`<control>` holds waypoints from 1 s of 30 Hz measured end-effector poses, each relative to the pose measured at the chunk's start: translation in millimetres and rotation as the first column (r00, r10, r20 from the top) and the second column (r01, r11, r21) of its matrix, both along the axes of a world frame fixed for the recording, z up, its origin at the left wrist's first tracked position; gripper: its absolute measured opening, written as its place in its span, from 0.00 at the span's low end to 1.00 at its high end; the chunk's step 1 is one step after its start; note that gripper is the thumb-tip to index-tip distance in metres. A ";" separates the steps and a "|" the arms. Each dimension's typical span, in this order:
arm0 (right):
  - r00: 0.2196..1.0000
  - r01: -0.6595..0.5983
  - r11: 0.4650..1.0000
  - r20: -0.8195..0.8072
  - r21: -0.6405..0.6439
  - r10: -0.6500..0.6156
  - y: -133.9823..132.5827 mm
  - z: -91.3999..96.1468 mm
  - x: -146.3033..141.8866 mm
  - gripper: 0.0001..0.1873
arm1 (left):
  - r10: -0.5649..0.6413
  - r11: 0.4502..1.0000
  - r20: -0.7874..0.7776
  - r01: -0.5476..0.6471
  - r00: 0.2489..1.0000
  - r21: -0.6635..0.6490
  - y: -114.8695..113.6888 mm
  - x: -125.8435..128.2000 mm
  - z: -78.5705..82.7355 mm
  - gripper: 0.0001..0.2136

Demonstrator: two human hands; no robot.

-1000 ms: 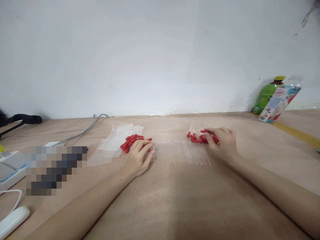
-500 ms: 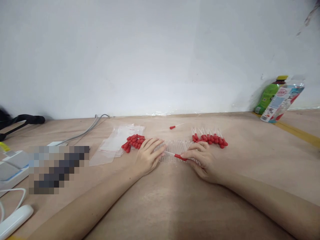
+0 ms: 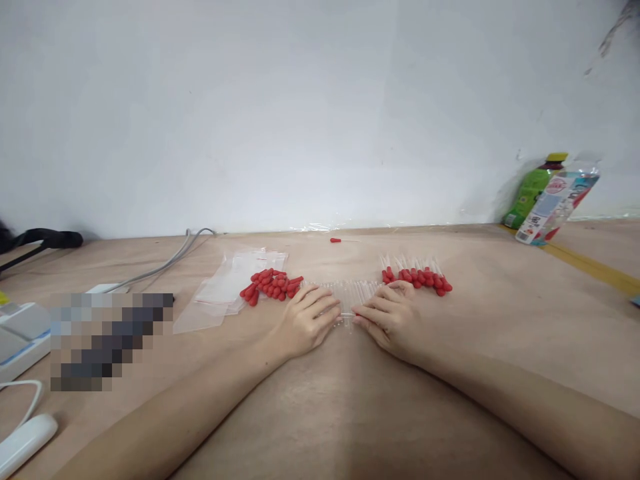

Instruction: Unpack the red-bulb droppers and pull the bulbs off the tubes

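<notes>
My left hand (image 3: 311,320) is closed, its fingertips pinching a thin glass dropper tube (image 3: 347,315). Facing it, my right hand (image 3: 393,321) pinches a red rubber bulb at the tube's right end; the fingers hide nearly all of the bulb. Both hands rest low over a row of clear glass tubes (image 3: 357,293) lying side by side. Left of my left hand is a heap of loose red bulbs (image 3: 273,285). Beyond my right hand lies a group of droppers (image 3: 423,277), red bulbs toward me and glass tips pointing away.
A single dropper (image 3: 336,241) lies near the wall. Clear plastic bags (image 3: 215,290) spread under and beside the bulb heap. Two bottles (image 3: 533,193) (image 3: 557,210) lean at the back right. At left are a grey cable (image 3: 160,267), a power strip (image 3: 23,340) and a blurred-out patch.
My hands have come closer together, and the red bulb is now mostly covered by my right fingers. The single dropper at the back lies farther away and has turned slightly.
</notes>
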State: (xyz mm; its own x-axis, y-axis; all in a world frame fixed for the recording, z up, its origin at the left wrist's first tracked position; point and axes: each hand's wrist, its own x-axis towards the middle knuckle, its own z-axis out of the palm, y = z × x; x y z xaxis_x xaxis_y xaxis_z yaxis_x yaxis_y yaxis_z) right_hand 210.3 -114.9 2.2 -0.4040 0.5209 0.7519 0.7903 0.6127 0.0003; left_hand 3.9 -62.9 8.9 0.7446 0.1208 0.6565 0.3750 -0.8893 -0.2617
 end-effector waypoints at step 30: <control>0.998 0.041 0.978 0.046 0.202 -0.052 -13.1 0.0 33.3 0.06 | -0.042 0.996 0.117 0.050 0.992 -0.073 -5.1 -15.5 -2.7 0.07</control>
State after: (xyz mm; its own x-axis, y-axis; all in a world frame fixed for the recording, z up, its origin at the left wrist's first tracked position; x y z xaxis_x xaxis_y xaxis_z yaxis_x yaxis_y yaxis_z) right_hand 243.7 -128.0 2.3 -0.4229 0.3803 0.8225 0.8138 0.5587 0.1601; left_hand -11.6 -68.0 6.2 0.6702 0.1405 0.7288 0.3571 -0.9218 -0.1507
